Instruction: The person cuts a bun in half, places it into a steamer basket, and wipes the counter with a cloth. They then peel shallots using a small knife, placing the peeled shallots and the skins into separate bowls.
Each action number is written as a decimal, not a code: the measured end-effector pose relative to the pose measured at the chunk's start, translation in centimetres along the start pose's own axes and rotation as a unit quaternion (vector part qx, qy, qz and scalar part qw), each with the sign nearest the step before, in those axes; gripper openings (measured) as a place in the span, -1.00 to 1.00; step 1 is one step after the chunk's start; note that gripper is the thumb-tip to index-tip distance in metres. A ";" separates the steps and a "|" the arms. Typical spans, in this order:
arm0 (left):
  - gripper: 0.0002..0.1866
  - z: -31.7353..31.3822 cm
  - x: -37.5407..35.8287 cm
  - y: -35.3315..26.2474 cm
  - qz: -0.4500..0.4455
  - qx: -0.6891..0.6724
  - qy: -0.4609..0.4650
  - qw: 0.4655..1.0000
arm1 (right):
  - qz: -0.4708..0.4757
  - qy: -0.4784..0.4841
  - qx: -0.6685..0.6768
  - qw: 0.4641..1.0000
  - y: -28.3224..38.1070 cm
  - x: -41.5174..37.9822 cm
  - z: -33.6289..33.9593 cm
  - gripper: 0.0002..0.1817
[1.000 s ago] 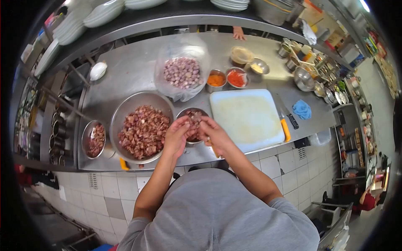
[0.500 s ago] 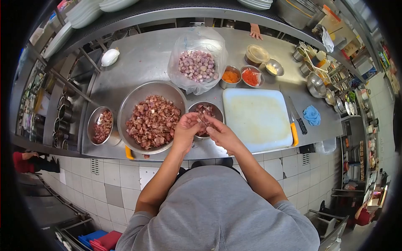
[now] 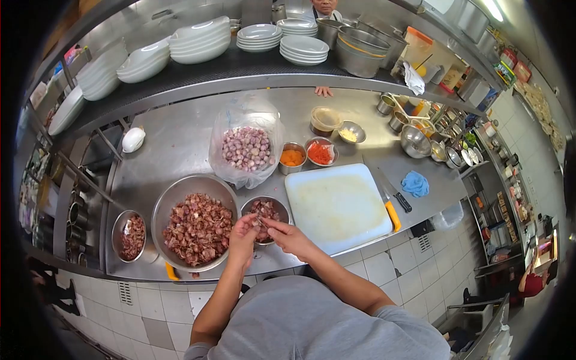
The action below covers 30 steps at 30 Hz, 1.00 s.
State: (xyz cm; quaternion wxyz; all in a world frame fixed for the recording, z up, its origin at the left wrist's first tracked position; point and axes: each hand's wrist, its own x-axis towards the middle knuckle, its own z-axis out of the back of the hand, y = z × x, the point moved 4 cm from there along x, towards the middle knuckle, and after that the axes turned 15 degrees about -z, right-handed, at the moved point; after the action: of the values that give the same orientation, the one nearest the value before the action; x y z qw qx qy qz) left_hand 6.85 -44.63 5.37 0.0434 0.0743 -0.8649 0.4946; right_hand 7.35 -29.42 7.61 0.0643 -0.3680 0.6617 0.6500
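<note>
My left hand (image 3: 242,236) and my right hand (image 3: 290,239) meet with pinched fingers on a small shallot (image 3: 258,222), mostly hidden by the fingertips. They are just above the near side of a small steel bowl (image 3: 285,213) holding reddish shallots or skins. To its left stands a large steel bowl (image 3: 162,207) heaped with unpeeled brown-red shallots (image 3: 200,230). Behind, a clear plastic bag (image 3: 219,171) holds pale purple peeled shallots (image 3: 246,148). A smaller steel bowl (image 3: 117,231) of skins sits at far left.
A white cutting board (image 3: 336,207) lies right of my hands, with a knife (image 3: 401,199) and blue cloth (image 3: 415,183) beyond. Orange (image 3: 292,158) and red (image 3: 321,153) chopped food fills containers behind. Another person's hand (image 3: 324,91) rests on the far edge, under a plate shelf (image 3: 198,78).
My view has tilted up and shifted right, showing the shelf's plates and a person behind it. My hands stay together at the small bowl, fingers slightly moved.
</note>
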 end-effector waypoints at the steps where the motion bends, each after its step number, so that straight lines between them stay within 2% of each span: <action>1: -0.67 -0.2 -0.1 -0.2 -0.002 0.002 0.001 1.000 | -0.008 -0.001 0.000 1.000 -0.1 0.0 -0.2 -0.52; 8: -0.61 0.1 -0.5 1.0 0.034 0.022 0.013 0.999 | -0.003 0.007 0.025 1.000 -0.6 -0.3 -0.6 -0.46; 12: -0.64 -0.8 -0.4 0.5 0.027 0.005 0.023 0.999 | 0.000 0.004 0.019 1.000 -0.3 -1.0 0.1 -0.44; 14: -0.65 -0.1 -0.5 1.1 0.021 -0.006 0.030 0.999 | -0.016 0.045 0.030 0.998 -0.8 -0.8 0.8 -0.46; 16: -0.67 -0.2 -0.5 0.7 0.054 -0.009 0.034 0.998 | -0.010 0.039 0.019 0.999 -0.5 -0.8 0.7 -0.45; 21: -0.67 0.3 -1.0 0.7 0.036 -0.020 0.011 0.999 | -0.011 0.027 0.012 0.999 -0.8 -0.9 0.1 -0.45; 23: -0.68 0.4 -1.1 0.3 0.025 -0.009 0.009 1.000 | -0.035 0.062 0.040 0.997 -0.8 -0.9 -0.1 -0.44; 27: -0.72 0.4 -0.9 -0.6 0.019 0.013 0.006 1.000 | -0.013 0.070 -0.003 0.997 0.0 -1.2 -0.4 -0.43; 29: -0.72 0.6 -0.9 -0.2 0.019 0.012 0.021 1.000 | 0.052 0.026 -0.083 0.995 0.0 -0.9 0.0 -0.44; 30: -0.72 0.5 -1.1 -0.2 0.014 0.011 0.021 1.000 | 0.056 0.028 -0.086 0.994 -0.7 -0.3 0.0 -0.44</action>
State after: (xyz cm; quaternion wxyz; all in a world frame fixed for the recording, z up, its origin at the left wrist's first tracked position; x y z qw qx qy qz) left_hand 7.93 -45.08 5.12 0.0536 0.0523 -0.8590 0.5064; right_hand 7.97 -29.19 7.21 -0.0224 -0.3528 0.6241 0.6968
